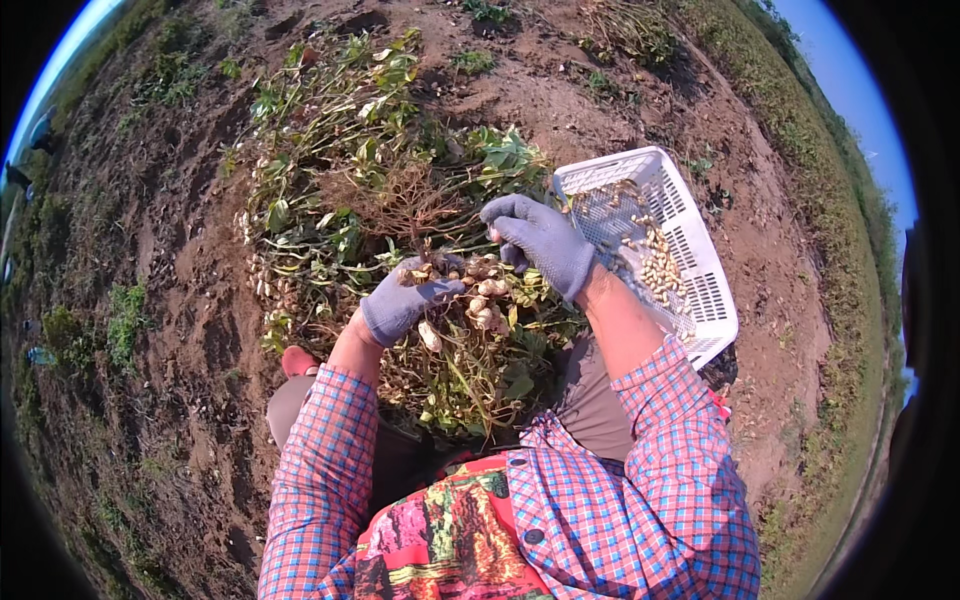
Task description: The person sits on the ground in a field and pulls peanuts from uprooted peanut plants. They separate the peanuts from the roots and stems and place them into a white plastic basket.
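My left hand (409, 300), in a grey knit glove, is closed around the root end of an uprooted peanut plant. A cluster of peanut pods (484, 304) hangs just right of its fingers, and leafy stems lie below it. Up and to the right, my right hand (540, 240), in a matching glove, is raised over the plants with its fingers curled; a bare fingertip shows, and whether something small is pinched there cannot be told. A white plastic basket (701, 262) stands close by on the right, with loose peanut pods (660, 266) on its floor.
A heap of pulled peanut plants (337, 172) spreads ahead, some pods showing along its left edge. Another bundle of plants (630, 30) lies on the soil farther off. Brown soil (772, 300) borders the basket, with green growth beyond. Distant figures, too small to make out, are at far left.
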Demonstrator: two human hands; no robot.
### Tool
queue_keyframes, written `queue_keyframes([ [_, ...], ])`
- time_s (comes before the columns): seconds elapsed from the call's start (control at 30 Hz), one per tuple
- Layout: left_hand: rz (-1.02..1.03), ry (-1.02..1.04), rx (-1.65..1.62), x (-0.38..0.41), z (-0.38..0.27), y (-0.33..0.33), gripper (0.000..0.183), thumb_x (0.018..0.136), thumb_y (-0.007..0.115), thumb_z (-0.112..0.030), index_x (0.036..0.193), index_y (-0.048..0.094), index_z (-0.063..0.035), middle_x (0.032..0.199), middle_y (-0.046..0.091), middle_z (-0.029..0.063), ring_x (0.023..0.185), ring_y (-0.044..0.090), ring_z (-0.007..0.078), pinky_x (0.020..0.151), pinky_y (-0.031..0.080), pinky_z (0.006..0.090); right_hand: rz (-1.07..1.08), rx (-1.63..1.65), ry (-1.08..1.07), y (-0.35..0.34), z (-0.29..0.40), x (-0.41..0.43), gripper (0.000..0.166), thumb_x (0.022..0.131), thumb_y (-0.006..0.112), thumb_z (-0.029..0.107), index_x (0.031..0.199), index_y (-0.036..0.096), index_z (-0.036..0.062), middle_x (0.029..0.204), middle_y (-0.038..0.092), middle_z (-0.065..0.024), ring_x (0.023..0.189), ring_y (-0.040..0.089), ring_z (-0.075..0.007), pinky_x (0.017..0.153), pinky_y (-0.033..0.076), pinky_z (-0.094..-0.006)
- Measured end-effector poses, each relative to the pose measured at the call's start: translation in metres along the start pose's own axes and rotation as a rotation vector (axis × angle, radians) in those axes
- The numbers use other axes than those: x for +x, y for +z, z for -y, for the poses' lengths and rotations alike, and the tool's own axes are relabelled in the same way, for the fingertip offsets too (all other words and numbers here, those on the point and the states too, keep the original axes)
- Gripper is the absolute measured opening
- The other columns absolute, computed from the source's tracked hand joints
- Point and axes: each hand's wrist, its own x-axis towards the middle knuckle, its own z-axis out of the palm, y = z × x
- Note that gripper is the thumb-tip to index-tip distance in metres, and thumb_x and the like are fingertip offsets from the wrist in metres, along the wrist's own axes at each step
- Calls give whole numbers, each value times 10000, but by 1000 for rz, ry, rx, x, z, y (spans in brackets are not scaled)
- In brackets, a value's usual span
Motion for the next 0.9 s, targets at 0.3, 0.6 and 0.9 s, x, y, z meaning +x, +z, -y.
queue_keyframes([
  [0.3,16,391,281,6,11,-6,241,843,625,-76,1075,614,-10,1013,651,39,883,594,97,784,477,239,188,-472,-471,4,-13,-4,390,892,590,303,1159,553,21,1083,606,-117,1020,574,-189,885,447,-299],
  [0.6,-73,397,275,5,9,-1,217,862,617,-143,1023,640,1,946,661,34,823,595,90,735,476,249,30,-578,-501,16,5,-11,447,883,586,344,1196,533,28,1093,615,-146,1003,608,-257,853,472,-331],
  [0.9,56,378,329,9,14,-5,234,873,589,-99,1083,608,2,1004,652,39,894,596,101,787,476,248,144,-853,-552,13,-12,-4,360,832,632,251,1120,579,42,1052,630,-122,960,606,-284,827,491,-346],
])
